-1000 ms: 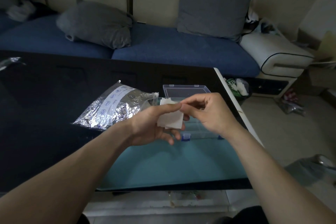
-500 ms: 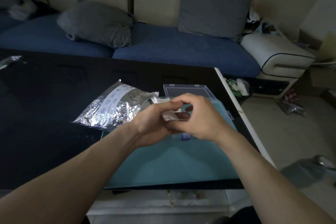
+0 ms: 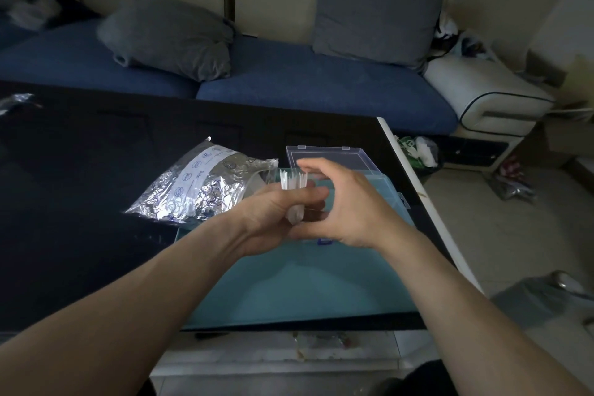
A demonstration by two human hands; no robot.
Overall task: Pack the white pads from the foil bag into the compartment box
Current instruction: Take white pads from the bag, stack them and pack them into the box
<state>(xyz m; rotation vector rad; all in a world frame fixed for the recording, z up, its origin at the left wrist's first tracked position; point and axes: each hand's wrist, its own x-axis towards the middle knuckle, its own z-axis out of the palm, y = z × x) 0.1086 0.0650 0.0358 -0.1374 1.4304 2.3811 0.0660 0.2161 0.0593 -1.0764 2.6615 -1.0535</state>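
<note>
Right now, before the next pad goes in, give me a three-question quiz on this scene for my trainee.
1. True or false: the compartment box has its clear lid open.
2. Multiple choice: the stack of white pads is gripped by (A) the left hand, with the right hand cupped beside it; (B) nobody, it lies on the teal mat; (C) nobody, it is inside the foil bag.
3. Fill in: seen from the head camera, the foil bag lies to the ____ of the compartment box.

Key: 1 true; 2 A; 3 left.
</note>
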